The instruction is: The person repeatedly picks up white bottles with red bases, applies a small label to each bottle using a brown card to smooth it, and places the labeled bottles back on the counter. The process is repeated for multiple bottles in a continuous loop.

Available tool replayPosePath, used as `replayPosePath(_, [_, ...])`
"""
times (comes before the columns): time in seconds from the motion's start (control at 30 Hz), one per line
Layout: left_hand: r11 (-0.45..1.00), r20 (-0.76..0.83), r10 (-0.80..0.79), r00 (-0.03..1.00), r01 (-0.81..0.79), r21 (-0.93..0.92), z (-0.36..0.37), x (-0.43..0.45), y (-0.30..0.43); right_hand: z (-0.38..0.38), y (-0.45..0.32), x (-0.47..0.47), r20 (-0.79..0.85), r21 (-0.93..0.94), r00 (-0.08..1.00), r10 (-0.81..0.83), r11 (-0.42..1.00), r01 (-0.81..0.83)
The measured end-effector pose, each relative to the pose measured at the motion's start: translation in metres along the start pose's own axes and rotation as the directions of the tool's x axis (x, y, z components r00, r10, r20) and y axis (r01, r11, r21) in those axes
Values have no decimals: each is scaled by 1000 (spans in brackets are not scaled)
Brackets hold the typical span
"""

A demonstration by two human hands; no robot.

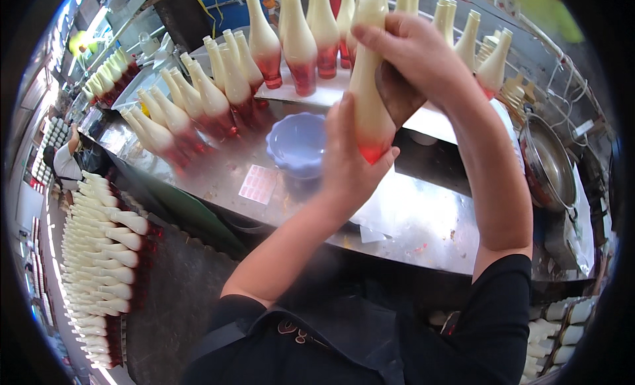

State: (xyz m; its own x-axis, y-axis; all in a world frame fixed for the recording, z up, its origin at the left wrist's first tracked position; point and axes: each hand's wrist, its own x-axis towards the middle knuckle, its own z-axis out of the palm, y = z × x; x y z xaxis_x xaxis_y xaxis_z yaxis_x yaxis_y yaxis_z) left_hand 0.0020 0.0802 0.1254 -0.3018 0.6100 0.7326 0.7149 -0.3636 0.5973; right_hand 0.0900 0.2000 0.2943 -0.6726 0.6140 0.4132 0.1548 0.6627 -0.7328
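Both my hands are on one tall glass bottle (368, 95), cream above and red at the base, tilted slightly above the metal bench. My right hand (414, 57) grips its neck near the top. Against its lower side, my left hand (349, 161) supports the red base with fingers and thumb. Just left of my left hand is a lavender bowl (296, 144) with a scalloped rim, partly covered by that hand. A small sheet of pink stickers (258, 184) lies in front of the bowl.
Similar bottles (300, 52) stand on a raised white shelf behind, with more (198, 102) at the bench's left. Many bottles (101, 256) fill the lower left. A metal pan (548, 159) sits at right. Another person (67, 161) is at far left.
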Motion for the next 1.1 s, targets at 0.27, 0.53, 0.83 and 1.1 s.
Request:
replayPosePath(0.27, [767, 337, -352, 873, 475, -431, 24, -54, -19, 19, 89, -82, 110, 234, 914, 391, 883, -406])
replayPosePath(0.53, [704, 490, -508, 708, 669, -237, 29, -63, -52, 84, 155, -175, 78, 432, 914, 399, 812, -391])
replayPosePath(0.83, [904, 417, -407, 813, 423, 58, 11, -63, -43, 108, 142, -188, -73, 351, 844, 532, 806, -478])
replayPosePath(1.1, [651, 602, -466, 648, 712, -263, -2, -53, -54, 110, 125, -188, -180, 219, 868, 462, 879, -422])
